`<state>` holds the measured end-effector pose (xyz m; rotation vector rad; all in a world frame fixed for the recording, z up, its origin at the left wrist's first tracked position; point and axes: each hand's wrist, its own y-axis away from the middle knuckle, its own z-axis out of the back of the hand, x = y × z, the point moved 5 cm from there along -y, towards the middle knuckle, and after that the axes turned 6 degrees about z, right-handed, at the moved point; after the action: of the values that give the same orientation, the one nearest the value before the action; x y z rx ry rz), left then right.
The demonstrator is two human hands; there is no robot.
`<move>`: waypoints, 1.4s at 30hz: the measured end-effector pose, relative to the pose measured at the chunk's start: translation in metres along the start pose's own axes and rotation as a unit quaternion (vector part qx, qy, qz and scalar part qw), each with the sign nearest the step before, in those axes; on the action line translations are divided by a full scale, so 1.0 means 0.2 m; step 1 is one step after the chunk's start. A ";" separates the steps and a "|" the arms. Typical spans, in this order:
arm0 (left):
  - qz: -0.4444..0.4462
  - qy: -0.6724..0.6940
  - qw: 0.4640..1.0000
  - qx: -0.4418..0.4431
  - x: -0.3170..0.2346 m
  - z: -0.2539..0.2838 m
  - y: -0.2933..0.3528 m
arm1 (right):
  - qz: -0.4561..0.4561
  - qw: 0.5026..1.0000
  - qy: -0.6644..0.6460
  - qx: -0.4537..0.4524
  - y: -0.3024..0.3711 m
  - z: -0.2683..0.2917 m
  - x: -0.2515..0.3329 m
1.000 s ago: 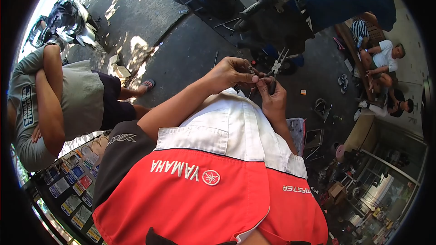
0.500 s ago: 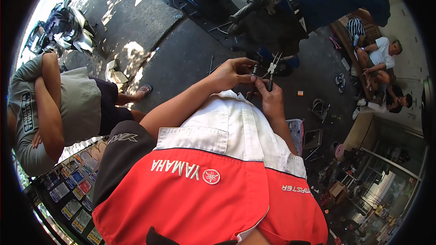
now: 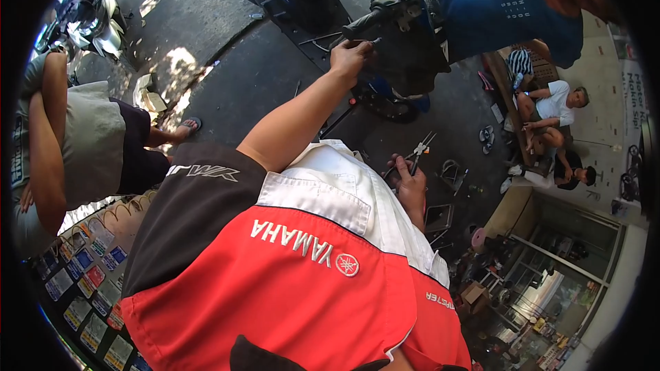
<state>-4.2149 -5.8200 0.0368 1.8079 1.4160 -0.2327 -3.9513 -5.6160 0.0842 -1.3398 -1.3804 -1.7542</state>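
Left hand (image 3: pixel 349 60): your fingers curl near the handlebar (image 3: pixel 368 22), which lies just beyond them; cannot tell what they hold | Right hand (image 3: pixel 410 182): your fingers grip the pliers (image 3: pixel 420 150), long axis slanting forward-right | Nearer the handlebar: your left

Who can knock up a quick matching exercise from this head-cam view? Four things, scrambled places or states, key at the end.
Things:
1. Pliers
2. Left hand
3. Cardboard box
4. Silver-and-black motorcycle

Places and states:
A. Brown, among clutter at the picture's lower right
B. Parked at the picture's upper left
C. Held in the right hand
D. At the end of an outstretched arm, close in the picture to a black handlebar grip

Pairs: 1-C, 2-D, 3-A, 4-B
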 end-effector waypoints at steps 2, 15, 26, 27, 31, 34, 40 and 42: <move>-0.011 -0.003 1.000 -0.002 0.04 0.02 -0.08 | -0.004 1.000 0.002 -0.021 0.00 0.06 -0.02; -0.058 0.013 0.997 -0.044 0.08 -0.01 -0.11 | -0.027 0.996 0.064 -0.062 0.25 0.12 -0.03; -0.052 0.005 0.998 -0.038 0.15 -0.13 -0.35 | -0.025 0.995 0.075 -0.059 0.03 0.21 0.05; -0.068 0.024 0.997 -0.029 0.14 -0.14 -0.33 | -0.033 0.994 0.081 -0.060 0.03 0.22 0.05; -0.092 0.034 0.995 -0.013 0.08 -0.18 -0.27 | -0.025 0.995 0.067 -0.068 0.03 0.23 0.02; -0.092 0.020 0.996 -0.005 0.10 -0.20 -0.27 | -0.022 0.996 0.056 -0.064 0.02 0.25 0.01; -0.056 0.026 0.997 -0.045 0.13 -0.23 -0.31 | -0.023 0.996 0.051 -0.066 0.02 0.26 0.02; -0.047 0.046 0.997 -0.037 0.14 -0.25 -0.33 | -0.025 0.996 0.045 -0.069 0.03 0.26 0.01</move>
<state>-4.2792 -5.7620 0.0225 1.7137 1.5561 -0.1441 -3.9280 -5.5694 0.0874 -1.2887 -1.2738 -1.9501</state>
